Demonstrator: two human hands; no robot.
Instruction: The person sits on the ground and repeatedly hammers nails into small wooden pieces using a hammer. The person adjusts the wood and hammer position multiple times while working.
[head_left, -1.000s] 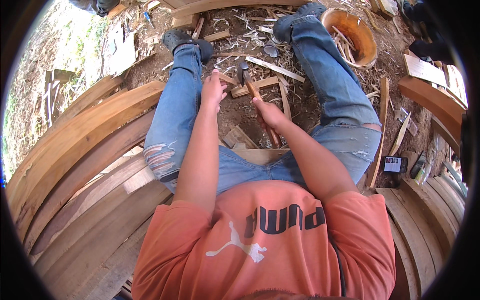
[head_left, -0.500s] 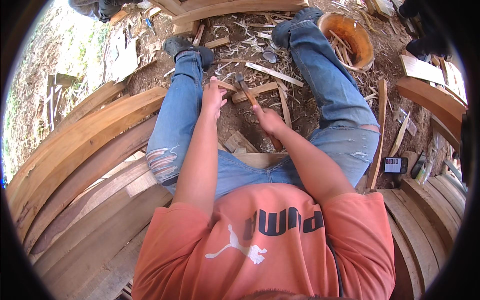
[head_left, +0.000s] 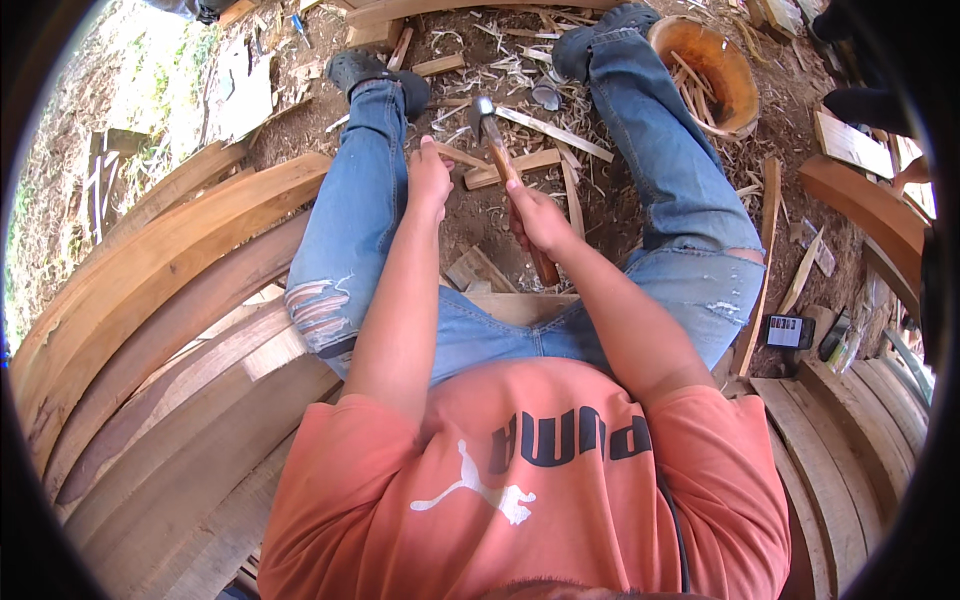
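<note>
My right hand (head_left: pixel 540 218) is wrapped round the wooden handle of a hammer (head_left: pixel 500 155), whose metal head points away from me, raised over the littered ground. To its left, my left hand (head_left: pixel 430 180) is closed at the near end of a thin wooden strip (head_left: pixel 462 156) that reaches toward the hammer. The grip itself is partly hidden by the hand. Just beyond the strip, a short wooden block (head_left: pixel 512 170) lies on the ground between my legs. A pale flat stick (head_left: pixel 555 134) lies behind the hammer head.
Long curved boards (head_left: pixel 170 255) are stacked at my left, with more planks (head_left: pixel 830 450) at my right. An orange-brown bucket (head_left: pixel 735 85) holding wood scraps stands beyond my right foot. A phone (head_left: pixel 790 331) lies at right. Shavings cover the dirt.
The hammer has risen, its head moving up and away from the strip. My left hand has shifted slightly, its fingers drawn in closer.
</note>
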